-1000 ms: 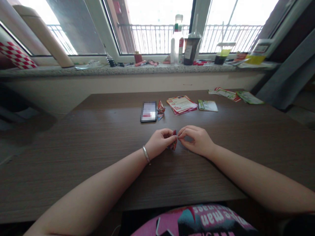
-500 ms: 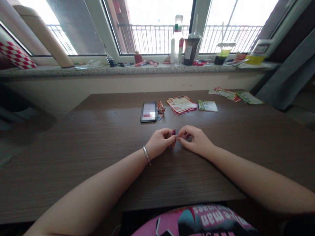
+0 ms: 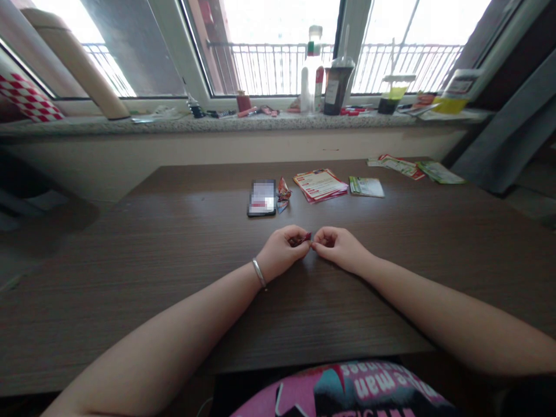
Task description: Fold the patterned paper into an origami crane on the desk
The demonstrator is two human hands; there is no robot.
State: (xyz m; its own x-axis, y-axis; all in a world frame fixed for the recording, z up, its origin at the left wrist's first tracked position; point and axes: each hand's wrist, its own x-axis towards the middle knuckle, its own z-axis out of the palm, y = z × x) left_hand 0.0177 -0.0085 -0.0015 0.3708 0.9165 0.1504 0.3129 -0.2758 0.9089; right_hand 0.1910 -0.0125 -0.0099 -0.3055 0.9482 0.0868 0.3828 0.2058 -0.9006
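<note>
My left hand [image 3: 285, 250] is closed, thumb against fingers, on a small red, shiny wrapper [image 3: 307, 237]. Only a dark red edge of it shows above the thumb; the rest is hidden in the fingers. My right hand [image 3: 337, 246] is curled in a pinch, its fingertips right up against the left thumb and the wrapper's side. What lies between the right fingertips is too small to make out. Beyond the hands, a crumpled orange-red wrapper [image 3: 284, 194] lies beside a phone [image 3: 262, 198] with a blurred screen.
On the brown table [image 3: 174, 243] lie a stack of red-and-white cards [image 3: 321, 185], a smaller green-white stack [image 3: 367, 187] and several loose packets [image 3: 399, 166] at the far right. Bottles, a dark cup [image 3: 337, 90] and small items line the windowsill [image 3: 260, 123].
The wrapper has sunk lower into my left fingers, so less of it shows. My right fingers have curled in more tightly and drawn close to the left thumb.
</note>
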